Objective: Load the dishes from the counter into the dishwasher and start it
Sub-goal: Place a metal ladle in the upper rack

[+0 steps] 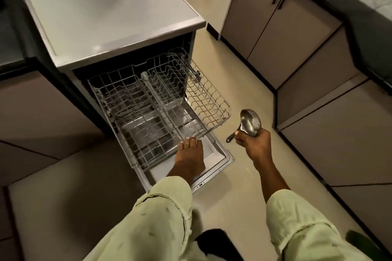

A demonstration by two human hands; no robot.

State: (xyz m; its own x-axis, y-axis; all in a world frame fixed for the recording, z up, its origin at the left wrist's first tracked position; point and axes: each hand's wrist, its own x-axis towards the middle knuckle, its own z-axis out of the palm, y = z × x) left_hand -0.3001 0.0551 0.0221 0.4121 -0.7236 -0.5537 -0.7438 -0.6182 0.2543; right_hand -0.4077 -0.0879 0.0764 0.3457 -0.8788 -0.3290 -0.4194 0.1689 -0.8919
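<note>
The dishwasher (118,27) stands open with its door (214,154) folded down to the floor. Its upper wire rack (214,104) is pulled out and holds nothing; a lower rack (148,133) shows beneath it. My left hand (188,154) grips the front rail of the upper rack, fingers curled over the wire. To the right of the rack, above the floor, my right hand (256,144) holds a small steel pan (250,122) with a dark handle, its bowl tilted up.
Beige cabinets (275,27) run along the right under a dark counter (360,2). More cabinets (31,112) stand at the left. Pale floor (244,82) lies between the dishwasher and the right cabinets. A dark shoe (214,241) shows at the bottom.
</note>
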